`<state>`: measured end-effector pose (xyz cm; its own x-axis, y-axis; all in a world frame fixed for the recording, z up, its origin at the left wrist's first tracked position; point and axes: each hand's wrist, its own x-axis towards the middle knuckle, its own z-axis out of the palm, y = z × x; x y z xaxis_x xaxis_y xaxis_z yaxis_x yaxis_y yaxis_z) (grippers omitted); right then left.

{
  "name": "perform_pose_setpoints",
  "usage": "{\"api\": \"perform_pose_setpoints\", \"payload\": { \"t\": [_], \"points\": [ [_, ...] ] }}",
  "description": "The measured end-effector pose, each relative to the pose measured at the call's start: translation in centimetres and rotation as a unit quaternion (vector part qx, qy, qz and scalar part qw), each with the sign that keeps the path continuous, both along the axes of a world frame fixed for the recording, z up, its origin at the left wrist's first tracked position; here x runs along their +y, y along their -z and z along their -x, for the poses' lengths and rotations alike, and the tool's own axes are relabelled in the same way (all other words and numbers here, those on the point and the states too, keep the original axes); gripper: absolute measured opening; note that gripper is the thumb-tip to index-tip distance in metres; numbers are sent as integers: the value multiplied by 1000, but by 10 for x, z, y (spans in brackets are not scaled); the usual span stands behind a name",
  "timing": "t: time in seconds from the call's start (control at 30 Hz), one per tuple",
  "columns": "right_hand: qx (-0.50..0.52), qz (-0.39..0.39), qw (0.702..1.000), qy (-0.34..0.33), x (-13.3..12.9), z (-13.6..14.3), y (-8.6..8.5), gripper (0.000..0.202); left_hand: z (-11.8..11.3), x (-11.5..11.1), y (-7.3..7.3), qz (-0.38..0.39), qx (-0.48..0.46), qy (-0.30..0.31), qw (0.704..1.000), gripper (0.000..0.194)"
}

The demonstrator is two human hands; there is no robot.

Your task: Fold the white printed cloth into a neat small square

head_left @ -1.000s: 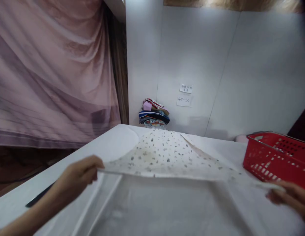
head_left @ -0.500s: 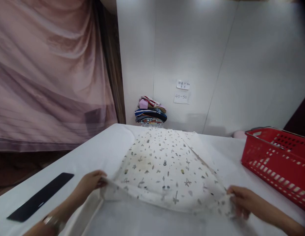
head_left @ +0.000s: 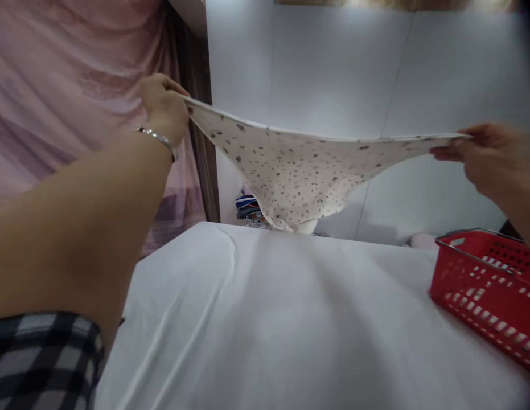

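A white cloth with a small scattered print is stretched in the air between my two hands, its lower part sagging toward the far table edge. My left hand, raised at the upper left with a bracelet on its wrist, pinches one corner. At the right, my right hand grips the opposite corner, its fingers closed round the edge. The top edge runs nearly taut from hand to hand. Whether the cloth is a garment or a plain sheet, I cannot tell.
The white-covered table has wrinkles along its left side. A red basket with a metal handle stands at the right. Behind the far edge is a stack of folded clothes, partly hidden by the cloth. A pink curtain hangs at the left.
Both hands have risen high, lifting the printed cloth off the table into the air. The papers on the wall and most of the clothes stack are now covered by it.
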<state>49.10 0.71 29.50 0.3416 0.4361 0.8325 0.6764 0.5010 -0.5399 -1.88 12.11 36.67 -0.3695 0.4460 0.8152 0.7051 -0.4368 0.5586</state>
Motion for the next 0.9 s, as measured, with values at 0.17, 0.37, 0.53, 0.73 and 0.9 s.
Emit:
{"api": "perform_pose_setpoints", "payload": {
  "t": [0.17, 0.37, 0.53, 0.73, 0.9],
  "points": [
    [1, 26, 999, -34, -35, 15, 27, 47, 26, -21, 38, -57, -39, 6, 998, 27],
    [-15, 188, 981, 47, -107, 12, 77, 49, 38, -114, 107, 89, 35, 17, 995, 31],
    [-5, 372, 926, -71, -182, -15, 210, 50, 76, -190, 241, 238, 47, 70, 968, 19],
    [-47, 543, 822, -163, -235, 15, 333, 39, 110, -242, 380, 486, -34, 99, 868, 26],
    [-110, 546, 814, -165, -242, 40, 322, 32, 127, -255, 375, 396, -25, -8, 918, 25]
  ]
}}
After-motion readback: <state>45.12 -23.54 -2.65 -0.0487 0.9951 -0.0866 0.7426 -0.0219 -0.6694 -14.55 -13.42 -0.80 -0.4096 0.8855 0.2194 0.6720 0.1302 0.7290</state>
